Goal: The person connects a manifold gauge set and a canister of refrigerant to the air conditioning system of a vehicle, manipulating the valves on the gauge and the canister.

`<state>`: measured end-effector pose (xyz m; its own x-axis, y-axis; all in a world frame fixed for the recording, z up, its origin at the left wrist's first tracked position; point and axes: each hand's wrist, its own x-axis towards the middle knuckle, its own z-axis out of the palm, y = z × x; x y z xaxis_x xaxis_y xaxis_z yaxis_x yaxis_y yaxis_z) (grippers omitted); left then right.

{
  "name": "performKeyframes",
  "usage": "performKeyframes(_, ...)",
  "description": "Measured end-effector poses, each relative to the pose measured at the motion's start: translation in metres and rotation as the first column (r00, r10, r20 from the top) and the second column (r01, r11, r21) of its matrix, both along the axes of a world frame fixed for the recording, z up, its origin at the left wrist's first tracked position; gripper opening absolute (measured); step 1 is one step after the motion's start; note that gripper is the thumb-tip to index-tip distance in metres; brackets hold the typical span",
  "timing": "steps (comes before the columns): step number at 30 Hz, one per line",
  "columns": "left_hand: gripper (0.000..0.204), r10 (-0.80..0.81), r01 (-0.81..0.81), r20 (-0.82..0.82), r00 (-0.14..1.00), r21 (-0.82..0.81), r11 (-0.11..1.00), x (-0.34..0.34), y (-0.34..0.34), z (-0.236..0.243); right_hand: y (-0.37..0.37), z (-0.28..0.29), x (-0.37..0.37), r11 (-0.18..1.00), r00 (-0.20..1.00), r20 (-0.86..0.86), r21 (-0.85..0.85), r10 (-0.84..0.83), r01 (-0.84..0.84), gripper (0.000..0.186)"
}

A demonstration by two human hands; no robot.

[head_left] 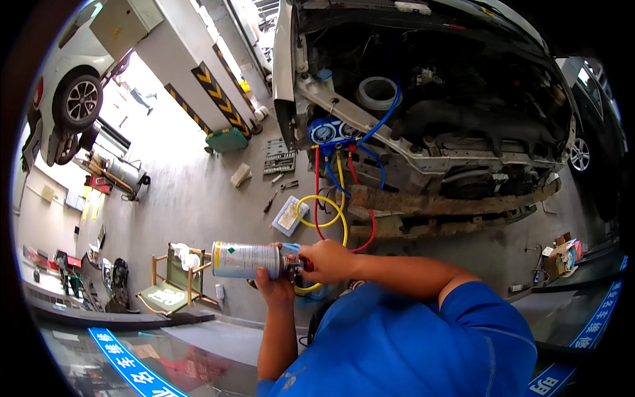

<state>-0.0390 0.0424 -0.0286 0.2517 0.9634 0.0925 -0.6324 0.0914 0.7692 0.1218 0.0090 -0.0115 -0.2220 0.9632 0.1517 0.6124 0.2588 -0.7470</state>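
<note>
Can: silver refrigerant can (246,259) lying sideways in the air, its body sticking out to the left of both hands.
Left hand: left hand (272,286) cups the can's valve end from below, fingers curled round it.
Right hand: right hand (329,261) closed on the red-knobbed tap valve (299,265) at the can's right end.
Hose: yellow hose (331,205) loops just above the right hand, up to the blue manifold gauge set (331,131) on the car's bare front.
Floor: folding chair (173,278) left of the can.

A silver metal can (245,259) with a pale label and a yellow band near its base lay on its side in mid-air, base pointing left. At its right end sat a small tap fitting (296,265) with a red knob, a yellow hose (343,221) looping away from it.
</note>
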Motion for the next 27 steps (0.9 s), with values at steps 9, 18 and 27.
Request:
performKeyframes(9,0.066,-0.085,0.084,0.031,0.996,0.039,0.996,0.0,-0.001,-0.006,0.011,-0.012,0.017,0.522,0.625,-0.779,-0.551,-0.042,-0.651,0.02)
performKeyframes(18,0.063,0.099,-0.096,0.052,0.994,-0.072,0.993,0.007,0.008,0.005,0.015,-0.003,0.003,0.976,0.999,0.038,0.218,-0.007,-0.001,0.024)
performKeyframes(27,0.062,0.171,-0.163,0.092,0.981,-0.089,0.983,-0.004,0.009,0.016,0.013,-0.011,-0.007,0.749,0.247,-0.895,-0.447,-0.372,-0.489,0.026)
